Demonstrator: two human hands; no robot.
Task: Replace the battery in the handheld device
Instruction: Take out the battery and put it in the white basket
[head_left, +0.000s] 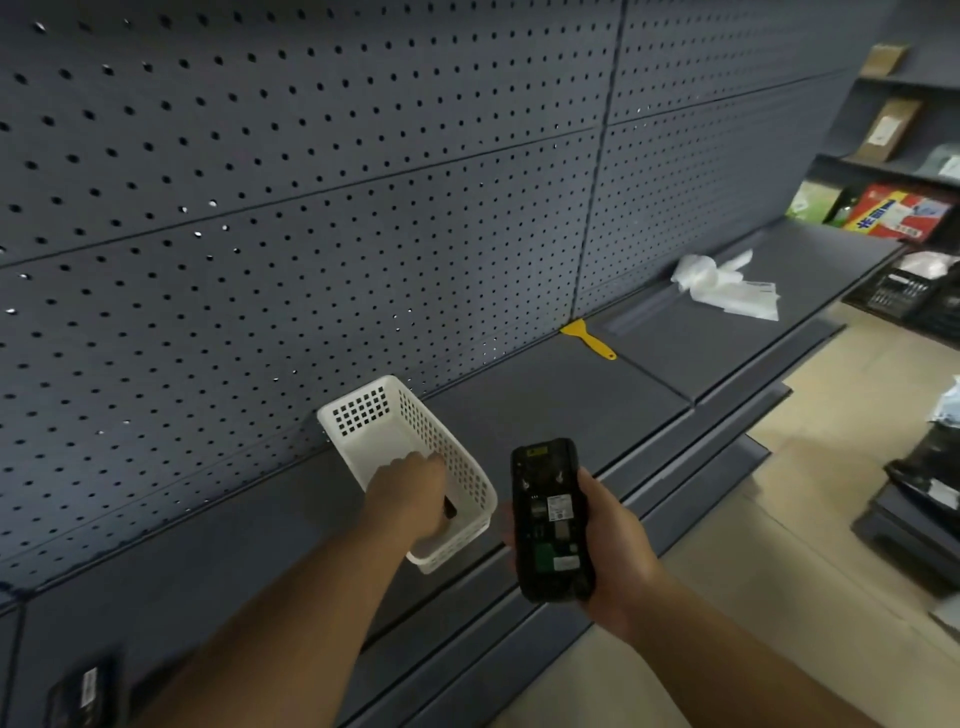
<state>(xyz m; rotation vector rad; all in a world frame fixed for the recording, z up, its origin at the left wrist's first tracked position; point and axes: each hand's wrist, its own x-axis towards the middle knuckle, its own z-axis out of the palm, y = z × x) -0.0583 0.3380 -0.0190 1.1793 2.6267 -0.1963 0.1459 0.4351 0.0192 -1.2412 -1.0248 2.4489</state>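
Note:
My right hand (615, 540) grips a black handheld device (550, 519), held upright with its back toward me. The back cover is off and the empty battery bay with labels and contacts shows. My left hand (408, 493) reaches down into a white perforated plastic basket (374, 415) on the grey shelf. Its fingers curl around a small dark object (449, 508) that is mostly hidden; I cannot tell what it is. A dark flat item with a white label (83, 691), possibly a battery, lies on the shelf at the bottom left.
A grey pegboard wall (311, 182) rises behind the shelf (545, 395). A yellow scraper (589, 338) and crumpled white plastic bags (727, 286) lie farther right. Stocked shelves with boxes (898, 210) stand at the right. Beige floor (779, 493) and dark goods lie below right.

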